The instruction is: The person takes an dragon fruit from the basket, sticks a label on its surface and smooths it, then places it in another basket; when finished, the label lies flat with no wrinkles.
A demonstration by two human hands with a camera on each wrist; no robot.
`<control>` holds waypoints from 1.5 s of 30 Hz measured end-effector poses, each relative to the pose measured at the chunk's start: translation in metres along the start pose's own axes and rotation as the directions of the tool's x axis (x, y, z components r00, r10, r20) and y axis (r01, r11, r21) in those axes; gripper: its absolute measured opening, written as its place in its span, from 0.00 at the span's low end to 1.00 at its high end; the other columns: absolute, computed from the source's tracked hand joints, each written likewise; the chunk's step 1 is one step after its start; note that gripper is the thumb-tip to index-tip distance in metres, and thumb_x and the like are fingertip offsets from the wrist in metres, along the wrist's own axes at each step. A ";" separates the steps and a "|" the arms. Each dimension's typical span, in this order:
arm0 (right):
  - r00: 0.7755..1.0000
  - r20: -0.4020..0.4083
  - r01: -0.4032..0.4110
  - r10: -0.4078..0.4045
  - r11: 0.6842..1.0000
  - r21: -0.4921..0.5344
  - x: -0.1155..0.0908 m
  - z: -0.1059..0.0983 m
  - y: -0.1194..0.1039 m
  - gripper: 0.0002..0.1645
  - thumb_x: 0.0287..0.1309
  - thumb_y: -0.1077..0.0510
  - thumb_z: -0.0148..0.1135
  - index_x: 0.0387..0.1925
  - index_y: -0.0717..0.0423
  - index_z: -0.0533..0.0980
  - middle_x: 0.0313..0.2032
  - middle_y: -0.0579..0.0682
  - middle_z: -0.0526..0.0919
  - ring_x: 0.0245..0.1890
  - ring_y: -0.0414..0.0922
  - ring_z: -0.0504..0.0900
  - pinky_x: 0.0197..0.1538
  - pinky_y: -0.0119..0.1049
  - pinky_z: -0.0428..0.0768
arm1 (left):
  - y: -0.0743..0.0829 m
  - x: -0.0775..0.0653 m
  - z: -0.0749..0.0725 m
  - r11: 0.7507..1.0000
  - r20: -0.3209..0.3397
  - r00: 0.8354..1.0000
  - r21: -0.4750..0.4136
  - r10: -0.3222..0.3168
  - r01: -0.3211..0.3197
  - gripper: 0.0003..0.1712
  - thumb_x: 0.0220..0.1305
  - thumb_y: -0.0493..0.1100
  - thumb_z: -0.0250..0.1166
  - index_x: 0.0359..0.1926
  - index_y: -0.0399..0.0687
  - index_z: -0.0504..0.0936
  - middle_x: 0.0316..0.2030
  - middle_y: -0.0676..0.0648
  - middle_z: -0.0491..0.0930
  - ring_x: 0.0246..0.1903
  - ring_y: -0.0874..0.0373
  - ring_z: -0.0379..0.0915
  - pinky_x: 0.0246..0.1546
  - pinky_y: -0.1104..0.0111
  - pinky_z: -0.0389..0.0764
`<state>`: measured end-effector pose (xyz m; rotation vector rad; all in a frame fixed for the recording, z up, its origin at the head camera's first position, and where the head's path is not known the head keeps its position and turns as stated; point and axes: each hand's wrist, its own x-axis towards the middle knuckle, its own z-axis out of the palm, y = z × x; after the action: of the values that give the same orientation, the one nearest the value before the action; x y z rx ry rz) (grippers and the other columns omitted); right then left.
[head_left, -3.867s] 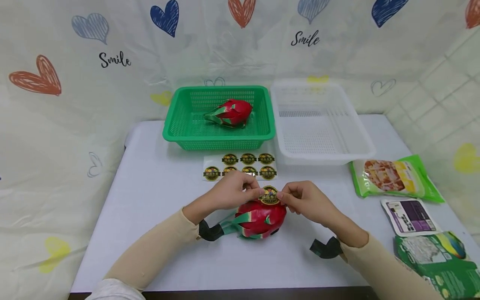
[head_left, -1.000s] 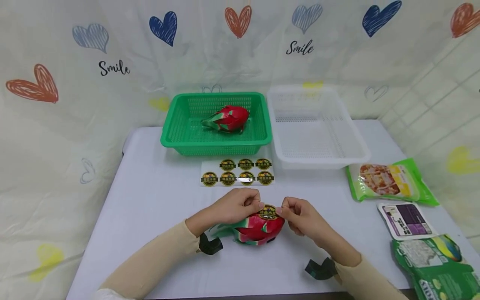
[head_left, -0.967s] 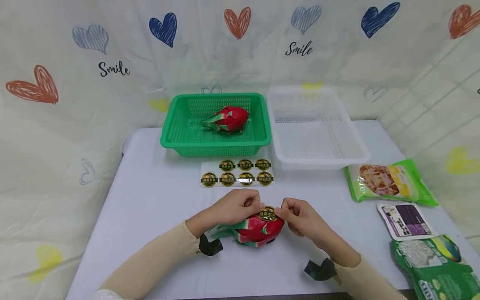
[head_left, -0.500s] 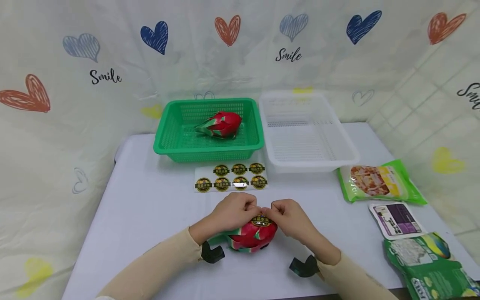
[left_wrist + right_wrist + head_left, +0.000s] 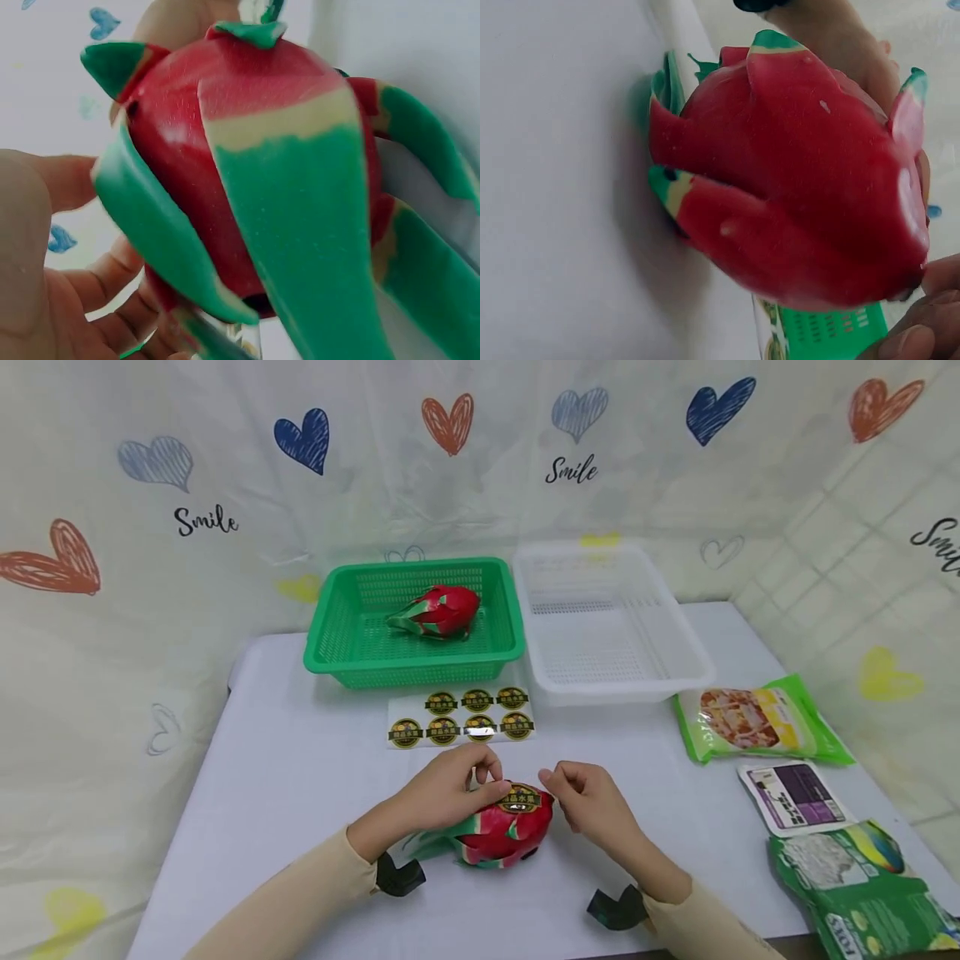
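Note:
A red dragon fruit (image 5: 498,837) with green leaf tips lies on the white table before me. On its upper side is a round black-and-gold sticker (image 5: 521,798). My left hand (image 5: 448,789) is at the fruit's far left, thumb on the sticker's left edge; its fingers bend loosely behind the fruit, as the left wrist view shows. My right hand (image 5: 596,800) is just right of the fruit, thumb and fingers curled together with nothing visible in them. In the right wrist view its fingertips (image 5: 907,343) are close to the rounded end of the fruit (image 5: 802,180).
A sheet of several matching stickers (image 5: 461,717) lies beyond my hands. Behind it, a green basket (image 5: 416,670) holds another dragon fruit (image 5: 448,610), beside a white basket (image 5: 622,689). Right are a green-edged food bag (image 5: 757,720), a purple-and-white packet (image 5: 797,797) and a green bag (image 5: 862,885).
The sticker, held between both hands above the fruit earlier, now lies against it. My right hand has let go and moved right; my left fingers have loosened. The view has shifted slightly.

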<state>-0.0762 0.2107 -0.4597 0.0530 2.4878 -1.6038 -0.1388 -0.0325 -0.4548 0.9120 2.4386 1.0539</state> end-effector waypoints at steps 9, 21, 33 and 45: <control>0.988 -0.131 -0.059 0.078 0.988 0.144 -0.004 -0.030 0.017 0.27 0.77 0.47 0.57 0.27 0.64 0.69 0.14 0.48 0.68 0.15 0.41 0.66 0.19 0.32 0.67 | 0.007 -0.013 -0.006 0.997 0.052 0.998 0.070 0.019 -0.022 0.28 0.66 0.70 0.65 0.59 0.64 0.78 0.51 0.62 0.77 0.47 0.63 0.74 0.51 0.66 0.80; 0.909 -0.125 0.359 -0.398 0.899 -0.250 -0.010 -0.016 0.012 0.09 0.68 0.57 0.68 0.48 0.47 0.83 0.42 0.44 0.88 0.40 0.41 0.84 0.42 0.34 0.84 | 0.006 0.026 -0.031 0.999 -0.009 1.000 0.042 -0.012 0.013 0.20 0.74 0.59 0.62 0.56 0.52 0.82 0.49 0.54 0.83 0.46 0.59 0.76 0.50 0.63 0.80; 0.869 0.289 0.487 -0.401 0.795 -0.361 -0.011 0.004 -0.011 0.50 0.51 0.30 0.76 0.72 0.44 0.73 0.68 0.42 0.77 0.68 0.44 0.77 0.60 0.43 0.86 | 0.019 0.111 -0.080 0.993 -0.192 0.981 0.122 0.021 0.003 0.23 0.77 0.53 0.60 0.63 0.45 0.81 0.57 0.47 0.83 0.55 0.50 0.79 0.57 0.57 0.81; 0.894 0.320 0.443 -0.315 0.731 -0.519 -0.007 0.027 -0.030 0.49 0.54 0.30 0.74 0.70 0.51 0.74 0.66 0.48 0.79 0.65 0.46 0.78 0.59 0.46 0.86 | 0.009 0.193 -0.082 0.944 -0.178 0.931 0.023 -0.320 0.329 0.42 0.74 0.62 0.61 0.76 0.41 0.65 0.69 0.41 0.75 0.66 0.48 0.74 0.64 0.55 0.79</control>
<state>-0.0700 0.1747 -0.4427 -0.7217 2.8088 -0.7986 -0.3206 0.0585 -0.4014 0.4202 2.6492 0.9851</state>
